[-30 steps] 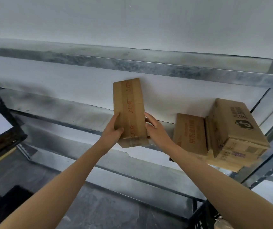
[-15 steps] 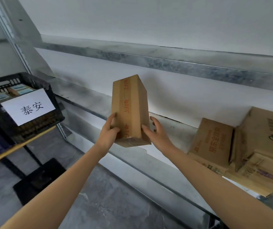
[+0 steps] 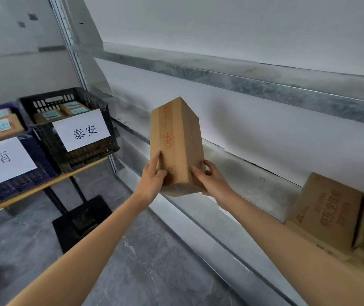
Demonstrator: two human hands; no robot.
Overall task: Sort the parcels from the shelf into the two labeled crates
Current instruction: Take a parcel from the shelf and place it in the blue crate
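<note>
The cardboard box (image 3: 176, 142) is upright in the air before the shelf (image 3: 253, 173), its long axis near vertical and its taped seam facing the camera. The left grip (image 3: 152, 180) and right grip (image 3: 209, 181) clasp its lower sides, fingers curled round it. The black crate (image 3: 84, 160) sits well to the left.

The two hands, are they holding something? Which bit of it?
Yes. Both hold one tall cardboard parcel near its bottom end: the left hand grips its left side, the right hand its right side.

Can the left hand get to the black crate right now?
Probably, with a step closer: nothing stands between the left hand and the black crate, though it's busy gripping the parcel.
</note>
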